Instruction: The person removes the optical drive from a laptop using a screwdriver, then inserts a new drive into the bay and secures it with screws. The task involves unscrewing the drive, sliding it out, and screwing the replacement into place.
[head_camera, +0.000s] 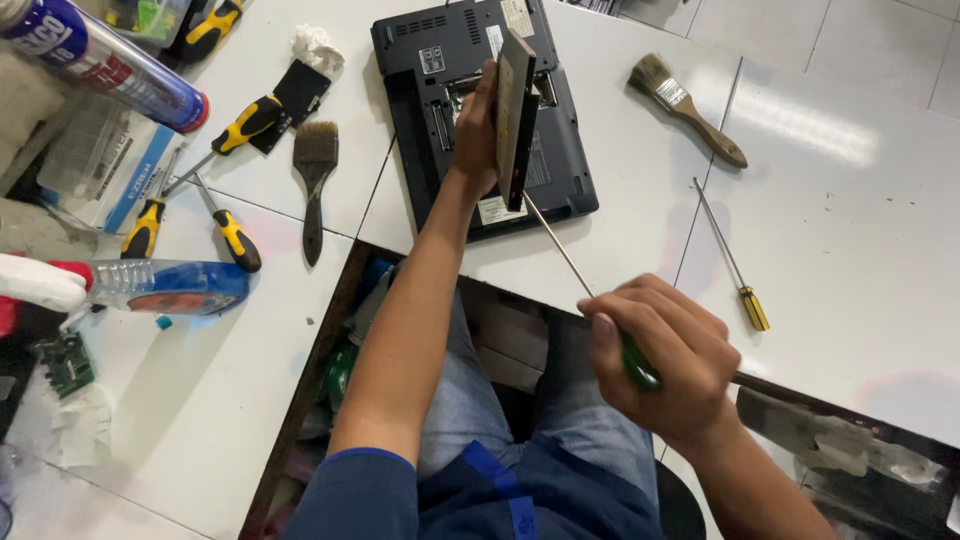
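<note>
1. White table (830, 270) is the biggest thing, and the upside-down black laptop (470, 110) sits on it near the far edge.
2. Left hand (478, 130) is over the laptop, fingers wrapped around a slim drive (515, 115) held on edge, blocking the open bay.
3. Right hand (660, 350), nearer than the laptop, fist closed on a green-handled screwdriver (600, 300); tip looks like it reaches the laptop's near edge, hard to tell.
4. Left of the laptop: dark brush (314, 180), yellow-handled screwdrivers (232, 232).
5. Right of it: wooden brush (688, 108), thin yellow screwdriver (730, 255).
</note>
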